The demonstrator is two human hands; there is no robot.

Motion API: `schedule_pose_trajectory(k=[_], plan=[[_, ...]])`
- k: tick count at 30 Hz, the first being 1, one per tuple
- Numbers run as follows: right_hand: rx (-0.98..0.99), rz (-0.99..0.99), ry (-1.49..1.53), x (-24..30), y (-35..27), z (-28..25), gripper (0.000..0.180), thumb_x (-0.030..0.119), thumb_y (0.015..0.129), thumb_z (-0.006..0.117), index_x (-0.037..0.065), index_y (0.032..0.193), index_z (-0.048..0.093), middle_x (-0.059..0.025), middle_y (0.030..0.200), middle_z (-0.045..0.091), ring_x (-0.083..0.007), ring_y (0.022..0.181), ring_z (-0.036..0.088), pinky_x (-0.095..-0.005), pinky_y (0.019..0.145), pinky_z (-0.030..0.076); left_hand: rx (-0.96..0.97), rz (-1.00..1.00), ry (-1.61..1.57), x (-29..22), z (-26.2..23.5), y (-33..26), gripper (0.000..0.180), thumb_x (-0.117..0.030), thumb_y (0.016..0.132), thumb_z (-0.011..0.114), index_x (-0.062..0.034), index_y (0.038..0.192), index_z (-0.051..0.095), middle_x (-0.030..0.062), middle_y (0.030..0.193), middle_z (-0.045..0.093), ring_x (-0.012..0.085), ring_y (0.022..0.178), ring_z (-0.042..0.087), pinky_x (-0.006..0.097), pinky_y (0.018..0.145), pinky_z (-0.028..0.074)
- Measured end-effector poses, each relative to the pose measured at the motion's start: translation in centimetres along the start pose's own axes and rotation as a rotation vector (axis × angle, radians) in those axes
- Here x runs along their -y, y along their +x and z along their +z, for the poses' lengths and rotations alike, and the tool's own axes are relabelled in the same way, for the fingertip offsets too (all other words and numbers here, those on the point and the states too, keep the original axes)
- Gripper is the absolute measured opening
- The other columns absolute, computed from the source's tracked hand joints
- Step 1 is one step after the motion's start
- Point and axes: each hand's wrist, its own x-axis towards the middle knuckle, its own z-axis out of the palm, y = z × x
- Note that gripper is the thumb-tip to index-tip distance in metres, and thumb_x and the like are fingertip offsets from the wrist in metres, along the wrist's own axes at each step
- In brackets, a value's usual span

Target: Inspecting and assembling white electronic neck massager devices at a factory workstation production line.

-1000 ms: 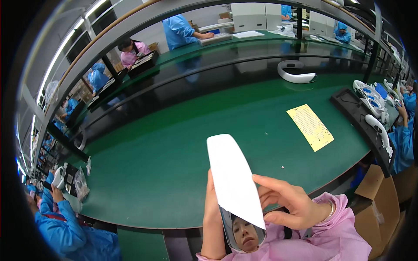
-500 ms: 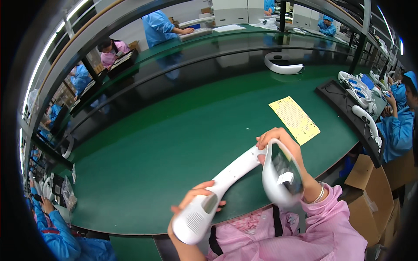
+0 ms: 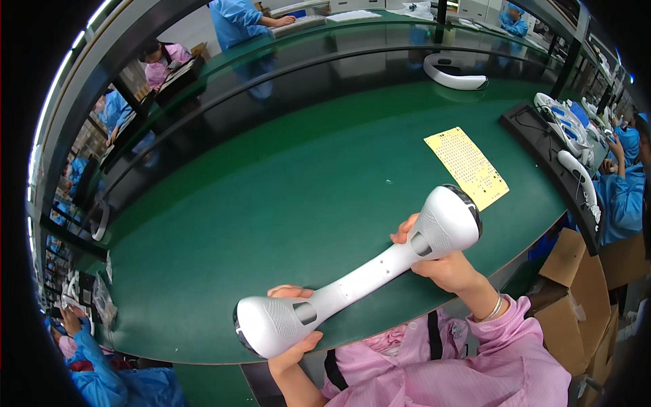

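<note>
A white plastic device [image 3: 371,277], bowed like a handle with two bulging ends, is held up over the green table. Each end carries a dotted grille, a grey oval window and a dark glossy cap. My left hand [image 3: 297,350] is closed round the lower left end, its fingers partly hidden beneath. My right hand [image 3: 444,270] grips the neck just below the upper right end. A yellow perforated sheet [image 3: 468,166] lies flat past my right hand, its near corner close to the device's dark cap.
Green table [image 3: 224,230] curves around me. At its far right stands another white curved device [image 3: 458,81]. A black tray [image 3: 542,159] with white parts lies along the right edge, near a co-worker in blue. Cardboard boxes [image 3: 566,305] sit below right. Other co-workers are at left and back.
The device has been turned over in my hands, so both grilles and oval windows now face up. My right hand has shifted from the bar to the neck by the right end.
</note>
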Motion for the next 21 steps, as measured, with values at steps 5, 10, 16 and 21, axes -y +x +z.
schedule_pose_trajectory(k=[5,10,16,21], plan=[[0.005,-0.026,0.105,-0.2,0.1,0.0,0.053,-0.01,0.064,0.054,0.006,0.113,0.045,-0.0055,0.103,0.052,-0.0195,0.106,0.05,-0.0373,0.099,0.037,0.035,0.096,-0.064,0.4,1.0,0.5,0.064,-0.016,0.064,0.079,-0.0011,0.117,0.047,0.0107,0.097,0.056,0.0281,0.101,0.058,0.044,0.084,0.047],[-0.026,0.002,-0.052,0.0,0.1,0.3,0.048,-0.002,0.074,0.06,0.005,0.119,0.042,-0.0051,0.102,0.051,-0.0163,0.101,0.05,-0.0341,0.092,0.04,-0.066,-0.029,0.06,0.0,2.4,0.7,0.064,0.001,0.07,0.059,0.0012,0.128,0.031,0.0127,0.101,0.053,0.0274,0.098,0.058,0.042,0.088,0.046],[0.086,0.022,-0.15,2.1,1.2,1.6,0.051,0.016,0.091,0.057,0.005,0.132,0.029,-0.0048,0.096,0.049,-0.0118,0.087,0.051,-0.0282,0.078,0.044,-0.29,-0.167,-0.016,-0.8,3.5,2.0,0.054,0.001,0.081,0.052,0.0067,0.13,0.028,0.0124,0.098,0.051,0.0203,0.083,0.059,0.035,0.079,0.049],[0.08,0.471,0.277,1.8,2.8,2.4,0.047,0.039,0.098,0.041,0.003,0.126,0.031,-0.0043,0.088,0.047,-0.0104,0.077,0.051,-0.0261,0.07,0.047,-0.372,-0.489,-0.575,-0.7,2.5,2.3,0.054,-0.048,0.098,0.031,-0.001,0.123,0.041,0.0061,0.083,0.049,0.0144,0.062,0.047,0.03,0.054,0.041]])
